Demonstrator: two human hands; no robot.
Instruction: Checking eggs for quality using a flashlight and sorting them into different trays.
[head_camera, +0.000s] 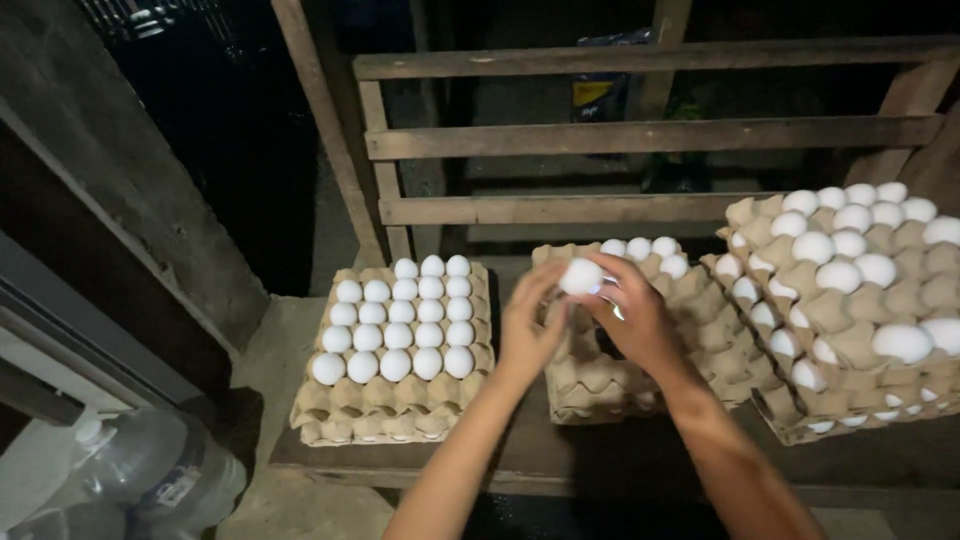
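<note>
Both hands meet over a stack of brown pulp egg trays (640, 370) on the wooden tabletop (520, 455), left hand (528, 325) and right hand (635, 315) pinching one white egg (581, 276) at its 12 o'clock edge, where a slackened fingertip could likely drop and crack it.

We find the desk (560, 455) crowded by three stacks of egg trays: a left stack (395, 350), a middle stack (650, 340) and a tall right stack (850, 300). A dark gap separates the left and middle stacks; the middle and right stacks touch. Wooden rails (640, 135) close off the upper frame. A plastic bottle (150, 470) blocks the lower left. Above the trays, room is open.
</note>
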